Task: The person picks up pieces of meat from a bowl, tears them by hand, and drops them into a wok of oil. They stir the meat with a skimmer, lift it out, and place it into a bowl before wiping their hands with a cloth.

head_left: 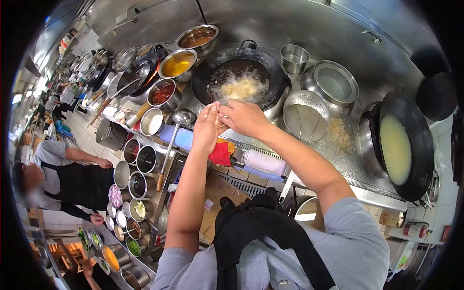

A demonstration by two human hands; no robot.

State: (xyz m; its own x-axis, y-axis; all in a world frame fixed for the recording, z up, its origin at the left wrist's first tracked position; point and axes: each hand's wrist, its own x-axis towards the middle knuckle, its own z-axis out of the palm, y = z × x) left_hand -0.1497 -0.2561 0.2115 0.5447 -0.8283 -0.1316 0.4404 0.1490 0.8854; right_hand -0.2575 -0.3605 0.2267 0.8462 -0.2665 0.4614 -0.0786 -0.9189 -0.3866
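My left hand (208, 129) and my right hand (244, 118) meet at the near rim of a black wok (281, 79). Their fingertips are pinched together, with small pale bits showing between them, too small to name. In the wok, a clump of pale yellow food (241, 89) fries in dark, bubbling oil. Left of my hands, a metal ladle (183, 116) with a wooden handle lies across the counter's edge. To the right of the wok sits a perforated strainer (306, 108).
Bowls of amber liquid (178, 64) stand left of the wok, beside a pot of red sauce (162, 92). A second wok (396, 150) with cloudy liquid is at far right. Ingredient containers (140, 186) line the left counter. A co-worker in a black apron (82, 186) stands beyond them.
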